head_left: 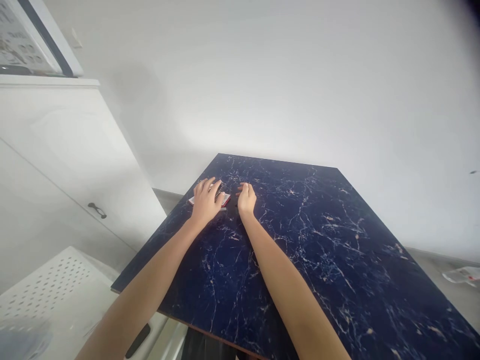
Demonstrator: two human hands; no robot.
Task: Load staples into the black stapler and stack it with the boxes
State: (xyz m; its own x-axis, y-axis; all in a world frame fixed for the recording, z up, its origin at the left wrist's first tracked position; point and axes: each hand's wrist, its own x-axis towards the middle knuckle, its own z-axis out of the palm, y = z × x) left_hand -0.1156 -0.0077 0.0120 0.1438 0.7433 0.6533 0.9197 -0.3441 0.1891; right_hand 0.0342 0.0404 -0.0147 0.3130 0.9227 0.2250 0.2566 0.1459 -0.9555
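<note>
On the dark blue marble-patterned table point(300, 235), my left hand point(204, 202) lies over a small flat red-and-white item point(226, 200), its fingers spread and its thumb apart. A small dark object shows between that thumb and the forefinger, too small to name. Just below the thumb, a short pale strip point(223, 209) lies on the tabletop. My right hand point(246, 199) is a short way to the right, turned on its side with the fingers curled toward the left hand. What those fingers hold, if anything, is hidden.
A white cabinet point(67, 165) with a dark handle point(97, 210) stands left of the table. Lower left is a white surface with rows of holes point(56, 280). A pale wall point(285, 90) rises behind the table; a clear plastic item point(463, 275) lies beyond its right edge.
</note>
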